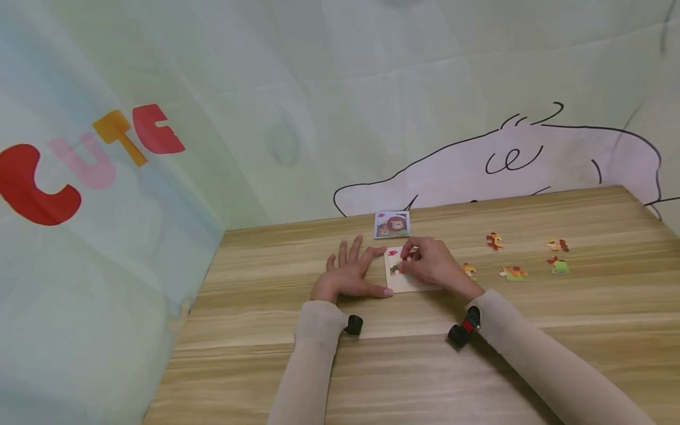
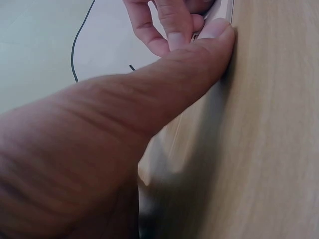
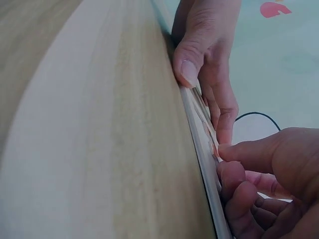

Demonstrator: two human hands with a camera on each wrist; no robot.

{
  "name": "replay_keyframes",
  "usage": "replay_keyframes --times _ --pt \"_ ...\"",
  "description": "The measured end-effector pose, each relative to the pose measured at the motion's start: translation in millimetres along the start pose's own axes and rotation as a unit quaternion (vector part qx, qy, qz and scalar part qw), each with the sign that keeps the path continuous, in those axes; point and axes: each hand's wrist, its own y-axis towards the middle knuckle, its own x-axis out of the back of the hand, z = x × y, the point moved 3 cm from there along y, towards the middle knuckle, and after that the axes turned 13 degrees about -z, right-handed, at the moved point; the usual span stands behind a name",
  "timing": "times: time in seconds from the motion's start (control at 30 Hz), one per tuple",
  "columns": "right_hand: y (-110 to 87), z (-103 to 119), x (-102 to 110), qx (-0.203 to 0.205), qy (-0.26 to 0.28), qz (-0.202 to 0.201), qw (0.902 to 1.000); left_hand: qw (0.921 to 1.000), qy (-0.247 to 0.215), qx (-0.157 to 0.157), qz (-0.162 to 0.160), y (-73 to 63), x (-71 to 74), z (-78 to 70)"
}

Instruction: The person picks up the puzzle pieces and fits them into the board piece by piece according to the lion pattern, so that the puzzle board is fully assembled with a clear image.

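A pale wooden puzzle board (image 1: 404,285) with small coloured pictures lies flat on the table. My left hand (image 1: 347,276) is spread at its left side, thumb and index fingertip touching the edge. Over the board, my right hand (image 1: 434,261) pinches a small reddish puzzle piece (image 3: 214,149) between thumb and index finger, low against the surface. The fingers cover most of that piece, so its shape cannot be made out. The right hand also hides the right part of the board. In the left wrist view, the left thumb (image 2: 214,37) presses at the board's edge.
Several loose animal-shaped puzzle pieces (image 1: 513,273) lie spread to the right of the board. A picture card with a lion (image 1: 392,225) lies just behind it. The wooden table (image 1: 255,295) ends at a printed cloth backdrop (image 1: 297,106).
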Motion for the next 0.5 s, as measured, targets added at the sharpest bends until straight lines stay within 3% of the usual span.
replay_keyframes --times 0.23,0.5 --pt "-4.7 -6 12 -0.016 0.034 -0.004 0.9993 1.0000 -0.002 -0.002 0.001 1.9 -2.8 2.6" --pt "-4.6 -15 51 -0.015 0.036 -0.032 0.9987 1.0000 -0.002 -0.006 -0.001 1.9 -1.8 2.4"
